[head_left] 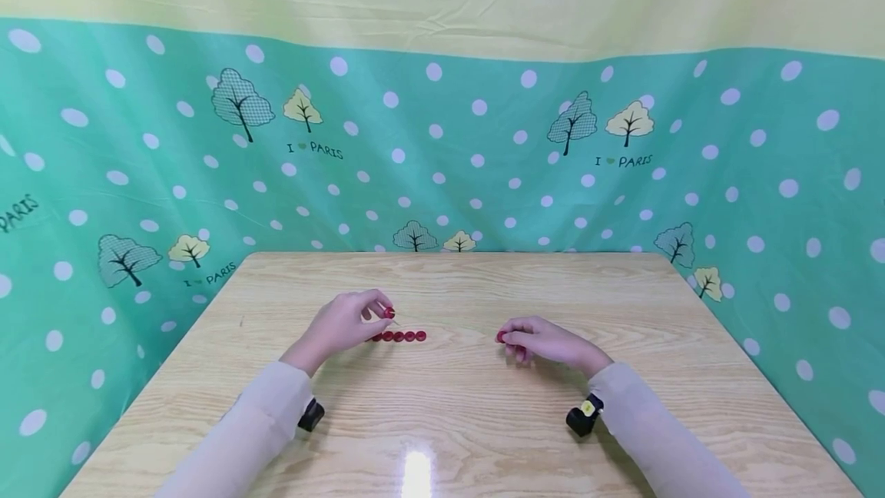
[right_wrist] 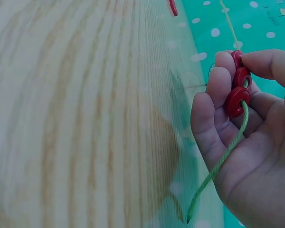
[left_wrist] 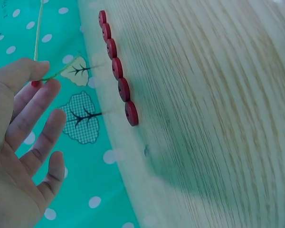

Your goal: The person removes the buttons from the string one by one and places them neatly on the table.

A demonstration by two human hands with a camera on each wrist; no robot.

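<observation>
My left hand (head_left: 349,317) is raised just over the table, thumb and forefinger pinching a red button (head_left: 389,313). In the left wrist view a thin green string (left_wrist: 37,38) meets the same fingertips, which hide most of that button. Beneath and beside this hand lies a straight row of several red buttons (left_wrist: 116,68), edge to edge on the wood. Farther right, my right hand (head_left: 546,340) pinches another red button (right_wrist: 237,58). Two more red buttons (right_wrist: 237,101) hang against its fingers, threaded on a green cord (right_wrist: 223,159) whose tail drops past the palm.
The pale wooden table (head_left: 442,421) reaches back to a green dotted curtain (head_left: 442,137), which also lines both sides. Each wrist carries a small black camera (head_left: 584,416). A bright light reflection shows on the table's near part.
</observation>
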